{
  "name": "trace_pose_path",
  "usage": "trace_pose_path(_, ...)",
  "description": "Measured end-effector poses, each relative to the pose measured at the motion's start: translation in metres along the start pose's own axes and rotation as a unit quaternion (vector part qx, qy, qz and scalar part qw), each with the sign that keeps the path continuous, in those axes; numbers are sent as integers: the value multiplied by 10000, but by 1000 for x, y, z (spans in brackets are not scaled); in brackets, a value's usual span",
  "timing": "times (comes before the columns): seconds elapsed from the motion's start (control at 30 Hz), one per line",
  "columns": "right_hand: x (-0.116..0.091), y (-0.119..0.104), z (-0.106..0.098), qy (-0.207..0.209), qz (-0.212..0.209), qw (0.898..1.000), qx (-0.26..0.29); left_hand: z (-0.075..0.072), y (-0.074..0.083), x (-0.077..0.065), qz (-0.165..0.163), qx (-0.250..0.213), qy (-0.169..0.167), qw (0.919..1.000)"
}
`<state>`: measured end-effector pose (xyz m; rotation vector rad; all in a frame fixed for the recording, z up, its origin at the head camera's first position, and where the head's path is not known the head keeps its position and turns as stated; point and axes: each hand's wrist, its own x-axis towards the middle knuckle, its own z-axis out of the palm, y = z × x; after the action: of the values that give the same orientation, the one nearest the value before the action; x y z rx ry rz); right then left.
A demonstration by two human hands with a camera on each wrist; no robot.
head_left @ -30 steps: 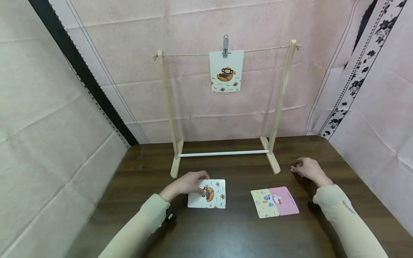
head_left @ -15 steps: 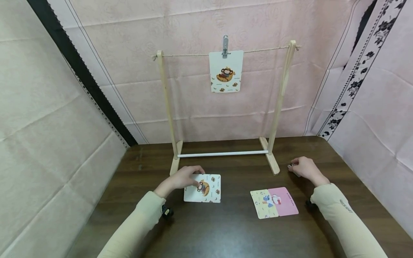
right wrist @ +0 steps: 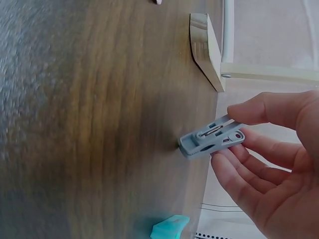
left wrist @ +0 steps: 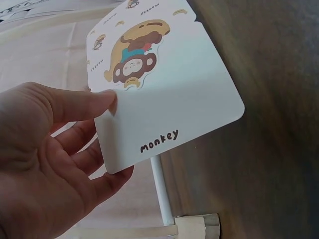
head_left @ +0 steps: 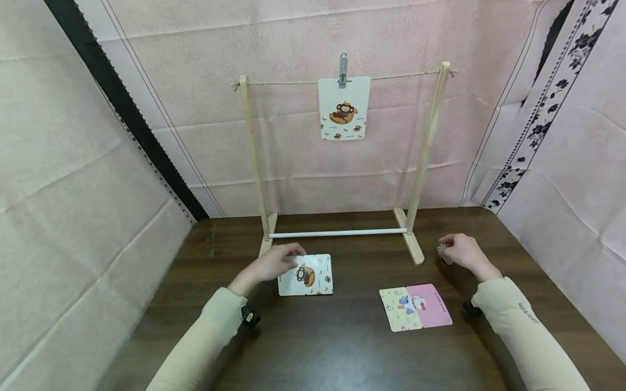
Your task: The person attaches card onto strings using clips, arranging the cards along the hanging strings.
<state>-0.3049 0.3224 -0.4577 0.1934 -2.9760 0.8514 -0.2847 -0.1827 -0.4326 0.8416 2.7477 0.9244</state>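
Observation:
In my left hand (head_left: 268, 264) I hold a white card (head_left: 317, 276) by one edge, the thumb on its front and the fingers behind. In the left wrist view the card (left wrist: 199, 84) bears a monkey on a banana and the word "monkey", and it is tilted off the table. My right hand (head_left: 468, 253) pinches a grey clothespin (right wrist: 207, 142) between thumb and fingers, close above the tabletop at the right. A second white monkey card (head_left: 344, 122) hangs from the rope (head_left: 283, 83), held by a grey clothespin (head_left: 343, 70).
The rope runs between two wooden posts (head_left: 430, 125), joined low down by a white rod (head_left: 337, 233). A yellow and pink card (head_left: 430, 304) lies at the front right. A teal object (right wrist: 170, 228), its kind unclear, sits at the bottom of the right wrist view.
My left hand has carried the monkey card away from me and slightly left, toward the stand. The right hand has shifted slightly left and away from me with the clothespin.

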Motion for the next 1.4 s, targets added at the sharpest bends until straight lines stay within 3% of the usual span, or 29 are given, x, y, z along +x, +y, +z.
trace_pose_path(0.47, -2, -3, -6, -163, -19, 9998, 143, -14, 3, 3, 48, -238, 314, 9992)
trace_pose_path(0.8, -3, -5, -9, -100, -27, 9997, 210, -27, 12, 6, 308, -200, 588, 9976)
trace_pose_path(1.03, -4, -5, -11, -63, -75, 9994, 322, -41, 20, 7, 160, -299, 895, 9954)
trace_pose_path(1.4, -7, -6, -14, -53, -69, 9995, 303, -60, 26, 8, 208, -394, 1268, 9909)
